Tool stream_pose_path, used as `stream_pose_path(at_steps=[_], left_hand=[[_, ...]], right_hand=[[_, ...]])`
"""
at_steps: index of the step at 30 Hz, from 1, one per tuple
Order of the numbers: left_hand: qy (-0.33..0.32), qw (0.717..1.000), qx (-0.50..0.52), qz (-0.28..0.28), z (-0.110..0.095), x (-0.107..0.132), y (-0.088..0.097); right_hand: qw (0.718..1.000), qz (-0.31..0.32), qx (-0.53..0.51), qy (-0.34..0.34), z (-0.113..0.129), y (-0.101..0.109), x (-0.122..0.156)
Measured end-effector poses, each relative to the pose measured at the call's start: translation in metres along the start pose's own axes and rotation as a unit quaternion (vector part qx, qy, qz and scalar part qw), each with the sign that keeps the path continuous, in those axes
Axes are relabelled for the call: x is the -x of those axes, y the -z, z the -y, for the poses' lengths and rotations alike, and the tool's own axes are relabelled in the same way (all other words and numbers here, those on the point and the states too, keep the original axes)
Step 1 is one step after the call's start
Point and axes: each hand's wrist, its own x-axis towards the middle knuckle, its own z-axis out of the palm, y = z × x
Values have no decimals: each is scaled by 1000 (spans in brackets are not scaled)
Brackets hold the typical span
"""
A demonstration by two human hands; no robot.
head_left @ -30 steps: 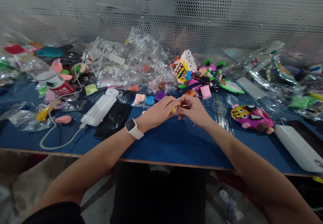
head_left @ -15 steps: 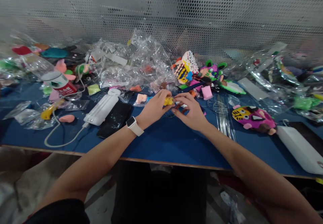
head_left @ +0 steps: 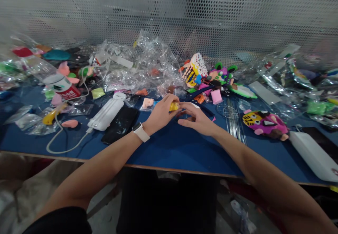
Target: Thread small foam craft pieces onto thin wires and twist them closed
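My left hand [head_left: 164, 111], with a watch on its wrist, pinches a small lump of yellow modelling clay [head_left: 173, 106] between thumb and fingers. The lump's far side is hidden by the fingers. My right hand [head_left: 199, 120] is just to its right, fingers stretched toward the clay and thumb held apart below them. Its fingertips are at the clay's right edge; whether they touch it I cannot tell. Behind the right hand lies a tool with dark blue handles [head_left: 205, 110], partly covered. A pale pink clay piece [head_left: 148, 103] rests left of my left hand.
A white power bank [head_left: 107, 114] with a cable and a black phone [head_left: 120, 125] lie on the left. To the right are thin wires [head_left: 229, 111], a purple and yellow clay mask [head_left: 266, 123] and a white case [head_left: 314, 155]. Crumpled plastic bags [head_left: 148, 65] line the perforated metal panel [head_left: 169, 12].
My right hand's fingers have straightened, and its thumb has moved down and away from the clay. More of the blue-handled tool shows behind it. My left hand keeps its pinch, nearly unmoved.
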Motion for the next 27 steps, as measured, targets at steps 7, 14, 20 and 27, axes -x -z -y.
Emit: stream_pose_path(at_steps=[7, 14, 20, 27], left_hand=[[-22, 999, -32, 21, -7, -3, 3], [16, 995, 93, -7, -15, -4, 6], [51, 972, 225, 34, -17, -4, 8], [38, 960, 271, 63, -23, -5, 14]], right_hand=[[991, -79, 98, 52, 9, 4, 0], [984, -120, 91, 93, 16, 0, 2], [975, -145, 94, 140, 15, 3, 2], [963, -149, 147, 172, 22, 9, 6]])
